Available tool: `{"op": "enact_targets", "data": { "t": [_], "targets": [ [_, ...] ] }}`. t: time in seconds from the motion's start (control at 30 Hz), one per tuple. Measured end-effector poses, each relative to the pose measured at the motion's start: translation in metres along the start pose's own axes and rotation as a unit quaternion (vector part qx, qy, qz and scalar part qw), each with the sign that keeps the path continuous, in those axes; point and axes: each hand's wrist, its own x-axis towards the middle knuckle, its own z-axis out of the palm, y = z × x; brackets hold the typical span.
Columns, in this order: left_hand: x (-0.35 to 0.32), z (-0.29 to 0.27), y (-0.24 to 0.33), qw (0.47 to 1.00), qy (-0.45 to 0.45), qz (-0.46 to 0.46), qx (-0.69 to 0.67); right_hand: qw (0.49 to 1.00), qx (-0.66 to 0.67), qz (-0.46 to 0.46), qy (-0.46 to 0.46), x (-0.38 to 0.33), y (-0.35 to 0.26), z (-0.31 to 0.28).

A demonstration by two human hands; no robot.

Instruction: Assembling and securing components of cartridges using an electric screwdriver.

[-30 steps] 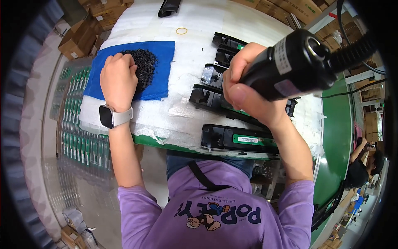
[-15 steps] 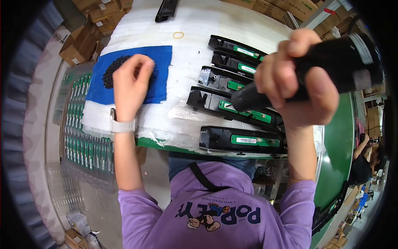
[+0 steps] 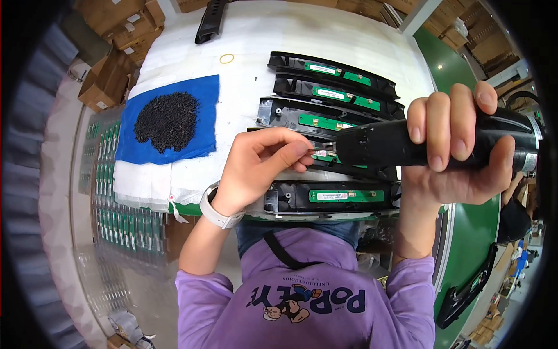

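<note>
My right hand [image 3: 459, 136] is wrapped round a black corded electric screwdriver [image 3: 378, 142], held almost level with its tip pointing left. At that tip, my left hand [image 3: 270, 157] pinches a tiny screw between thumb and forefinger; the fingertips mostly hide it. Both hands are above a black plastic housing with a green circuit board [image 3: 326, 157], largely covered by the hands and tool. Closer to me lies another black housing [image 3: 279, 198] with a green board. Several similar housings [image 3: 285, 86] are lined up beyond. A blue cloth [image 3: 206, 99] at left carries a heap of small black screws [image 3: 168, 122].
White foam sheeting [image 3: 244, 29] covers the table. A yellow rubber band [image 3: 226, 58] and a long black part [image 3: 210, 22] lie farther back. Clear trays of green boards [image 3: 122, 227] stand at left. Cardboard boxes [image 3: 107, 81] sit behind; a green surface [image 3: 471, 232] is at right.
My left hand has moved right from the screw heap to the screwdriver tip. The screwdriver has swung from slanting down at a board to nearly level. The view has shifted slightly.
</note>
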Motion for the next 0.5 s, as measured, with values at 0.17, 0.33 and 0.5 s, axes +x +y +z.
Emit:
{"op": "enact_targets", "data": {
  "t": [0.17,0.33,0.5],
  "targets": [
    [0.001,0.003,-0.006,1.0,0.001,-0.003,0.001,0.998,0.029,0.007,0.051,-0.008,0.002,-0.002],
    [0.004,0.004,-0.011,0.999,0.003,0.012,0.034,0.999,0.039,-0.002,0.029,-0.012,0.001,-0.011],
    [0.0,0.012,-0.008,0.982,0.051,0.042,0.175,0.996,-0.006,0.031,0.081,-0.013,0.002,-0.009]
  ]
}}
